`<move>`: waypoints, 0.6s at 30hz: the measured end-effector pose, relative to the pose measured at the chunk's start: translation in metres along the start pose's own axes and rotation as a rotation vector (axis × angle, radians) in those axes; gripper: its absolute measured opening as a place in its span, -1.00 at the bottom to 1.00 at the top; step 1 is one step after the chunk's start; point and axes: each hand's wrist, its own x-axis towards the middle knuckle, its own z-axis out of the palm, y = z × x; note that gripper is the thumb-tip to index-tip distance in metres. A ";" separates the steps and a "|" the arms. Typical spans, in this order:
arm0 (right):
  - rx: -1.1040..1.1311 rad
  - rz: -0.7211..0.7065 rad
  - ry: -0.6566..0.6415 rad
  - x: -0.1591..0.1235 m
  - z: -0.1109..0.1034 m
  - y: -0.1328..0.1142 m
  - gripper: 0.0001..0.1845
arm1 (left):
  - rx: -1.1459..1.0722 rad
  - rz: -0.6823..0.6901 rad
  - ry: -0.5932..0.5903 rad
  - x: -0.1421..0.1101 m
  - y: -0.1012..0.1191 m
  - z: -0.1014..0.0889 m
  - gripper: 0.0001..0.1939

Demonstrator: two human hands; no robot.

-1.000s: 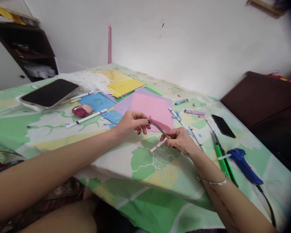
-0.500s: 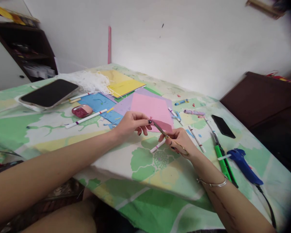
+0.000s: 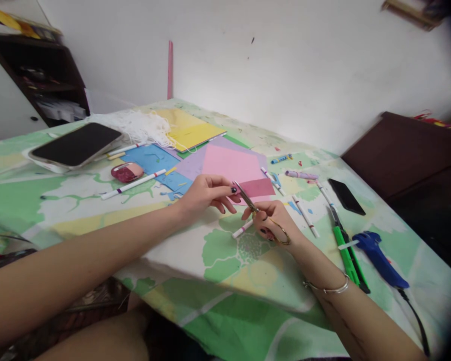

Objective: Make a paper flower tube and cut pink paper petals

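Between thumb and fingers, my left hand (image 3: 208, 195) pinches one end of a small dark pink strip (image 3: 258, 187), which sticks out to the right. My right hand (image 3: 278, 220) is closed on gold-handled scissors (image 3: 247, 196). Their blades reach up to the strip beside my left fingertips; I cannot tell how far they are parted. Under the strip lies a light pink sheet (image 3: 229, 163) on a purple sheet (image 3: 191, 165). Just below the scissors, a white marker (image 3: 242, 229) lies partly hidden by my right hand.
At left are a phone (image 3: 78, 144), white yarn (image 3: 139, 128), a pink case (image 3: 127, 172) and a yellow sheet (image 3: 193, 131). At right lie a green cutter (image 3: 346, 253), a blue glue gun (image 3: 381, 258) with its cord, a black phone (image 3: 346, 195) and several markers.
The dark pink strip has turned and now shows its broad face to the right of the blades. The scissors have tilted more steeply, and my right hand has shifted slightly left.
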 end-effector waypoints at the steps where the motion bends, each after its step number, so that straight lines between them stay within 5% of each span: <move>1: 0.011 -0.009 -0.010 0.000 0.000 0.000 -0.66 | -0.007 -0.003 0.002 0.000 0.000 0.000 -0.89; 18: 0.055 -0.032 0.018 0.000 0.007 0.000 -0.64 | -0.061 -0.043 -0.004 -0.001 0.000 0.003 -0.85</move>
